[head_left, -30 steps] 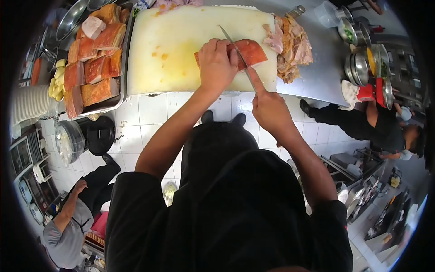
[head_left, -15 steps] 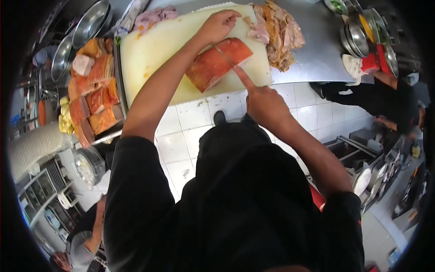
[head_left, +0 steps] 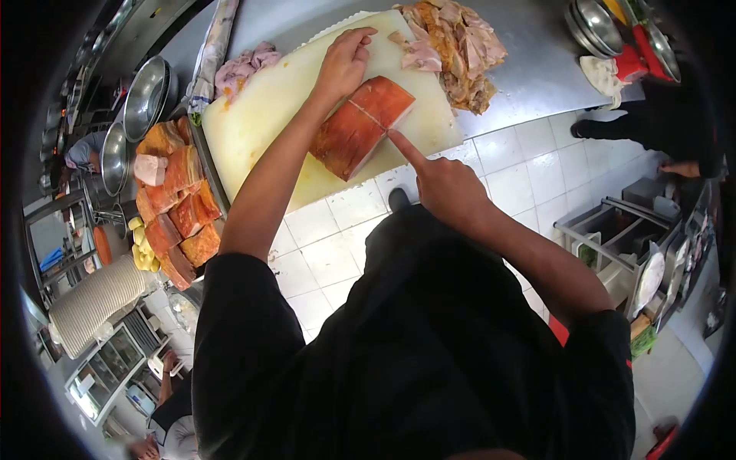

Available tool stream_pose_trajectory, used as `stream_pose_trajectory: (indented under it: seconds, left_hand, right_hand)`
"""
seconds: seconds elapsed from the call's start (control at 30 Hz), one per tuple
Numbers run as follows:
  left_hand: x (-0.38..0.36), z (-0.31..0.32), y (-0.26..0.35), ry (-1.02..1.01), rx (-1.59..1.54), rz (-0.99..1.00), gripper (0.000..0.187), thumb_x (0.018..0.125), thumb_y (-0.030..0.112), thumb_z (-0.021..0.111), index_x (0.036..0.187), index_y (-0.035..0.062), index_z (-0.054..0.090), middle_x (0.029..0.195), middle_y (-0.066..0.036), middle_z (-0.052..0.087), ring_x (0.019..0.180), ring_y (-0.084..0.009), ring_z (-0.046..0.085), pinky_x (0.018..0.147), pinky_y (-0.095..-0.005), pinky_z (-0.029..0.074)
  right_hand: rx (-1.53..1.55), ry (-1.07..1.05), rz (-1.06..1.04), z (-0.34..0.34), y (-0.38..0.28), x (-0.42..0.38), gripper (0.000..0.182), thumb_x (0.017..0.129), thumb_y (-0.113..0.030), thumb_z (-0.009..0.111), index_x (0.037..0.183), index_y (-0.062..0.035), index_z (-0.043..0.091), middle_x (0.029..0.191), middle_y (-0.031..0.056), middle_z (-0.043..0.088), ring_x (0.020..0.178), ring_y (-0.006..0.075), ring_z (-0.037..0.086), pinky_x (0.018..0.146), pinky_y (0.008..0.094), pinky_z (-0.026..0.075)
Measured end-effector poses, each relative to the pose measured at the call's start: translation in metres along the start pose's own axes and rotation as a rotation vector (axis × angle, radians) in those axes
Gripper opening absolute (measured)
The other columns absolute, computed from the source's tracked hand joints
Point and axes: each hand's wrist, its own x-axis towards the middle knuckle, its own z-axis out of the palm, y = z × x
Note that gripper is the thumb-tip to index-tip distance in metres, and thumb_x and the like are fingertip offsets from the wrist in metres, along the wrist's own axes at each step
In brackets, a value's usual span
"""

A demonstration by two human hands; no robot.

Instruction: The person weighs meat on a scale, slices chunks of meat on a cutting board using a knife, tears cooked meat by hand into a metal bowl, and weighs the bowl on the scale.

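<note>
Roast meat slab (head_left: pixel 362 129), reddish side up, lies near the middle of the cutting board (head_left: pixel 264 115), towards its near edge. The right hand (head_left: pixel 454 186) is closed around the knife (head_left: pixel 369 116), its handle hidden in the grip, with the index finger stretched forward along it. Good form here is a firm grip, with that finger steering the blade straight and long, even strokes rather than plain downward force. The left hand (head_left: pixel 345 67) is beyond the slab's far left side, loosely curled, holding nothing that shows; whether it touches the board I cannot tell. To steady the slab, curled fingertips well clear of the blade line would be the safer choice. Farther right, a heap of cut meat (head_left: pixel 460 54) overlaps the board's far right edge; left of the board, a tray (head_left: pixel 211 165) holds more meat blocks (head_left: pixel 182 169).
</note>
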Motion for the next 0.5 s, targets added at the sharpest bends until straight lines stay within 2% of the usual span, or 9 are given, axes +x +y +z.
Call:
stream_pose_trajectory:
  seconds: [0.03,0.13,0.23,0.33,0.43,0.5]
  left_hand:
    - [-0.003,0.002,-0.002,0.019,0.007,0.03,0.04,0.083,-0.001,0.043,0.119,0.0048,0.058,0.106,-0.013,0.061,0.098,-0.0245,0.059,0.089,-0.0329,0.046]
    - [-0.004,0.004,-0.006,0.03,0.077,0.136,0.042,0.078,0.001,0.044,0.118,0.0051,0.057,0.108,-0.016,0.058,0.104,-0.0314,0.054,0.093,-0.0393,0.042]
    - [-0.005,0.003,-0.01,-0.014,0.074,0.131,0.044,0.077,0.002,0.045,0.12,0.0059,0.056,0.109,-0.015,0.057,0.107,-0.0321,0.051,0.095,-0.0394,0.041]
    - [-0.004,0.006,-0.014,0.008,0.083,0.138,0.044,0.078,0.003,0.045,0.121,0.0051,0.055,0.109,-0.016,0.057,0.106,-0.0325,0.051,0.095,-0.0393,0.041]
    - [-0.003,0.001,-0.006,-0.009,0.058,0.184,0.042,0.078,0.004,0.047,0.12,0.0049,0.055,0.109,-0.016,0.056,0.106,-0.033,0.05,0.096,-0.0401,0.04]
    - [-0.006,-0.005,0.008,0.148,0.095,0.128,0.041,0.078,0.005,0.051,0.119,0.0044,0.055,0.108,-0.016,0.056,0.106,-0.0338,0.05,0.096,-0.0409,0.039]
  right_hand:
    - [0.005,0.007,-0.003,0.004,0.001,-0.001,0.081,0.084,-0.006,0.049,0.151,-0.0275,0.009,0.06,0.0201,0.06,0.055,0.0385,0.061,0.055,0.0511,0.051]
    - [-0.001,0.005,-0.018,0.01,0.004,0.002,0.068,0.085,-0.006,0.048,0.147,-0.0164,0.021,0.061,0.0205,0.06,0.055,0.0397,0.061,0.055,0.0511,0.051]
    - [0.056,0.031,0.042,0.019,0.009,0.005,0.042,0.085,-0.007,0.047,0.126,-0.0038,0.038,0.064,0.0217,0.061,0.058,0.0414,0.061,0.057,0.0521,0.051]
    - [0.058,0.013,0.05,0.015,0.007,0.007,0.019,0.086,-0.007,0.046,0.103,-0.001,0.04,0.065,0.0223,0.061,0.063,0.0427,0.062,0.059,0.0528,0.05]
    - [0.075,0.012,0.048,0.015,0.006,0.008,0.017,0.085,-0.006,0.046,0.101,-0.0012,0.041,0.07,0.024,0.062,0.071,0.0434,0.064,0.063,0.0536,0.05]
    - [0.058,-0.03,0.063,0.008,0.002,0.007,0.016,0.086,-0.005,0.044,0.101,-0.0005,0.043,0.079,0.0251,0.064,0.078,0.0425,0.065,0.068,0.0519,0.051]
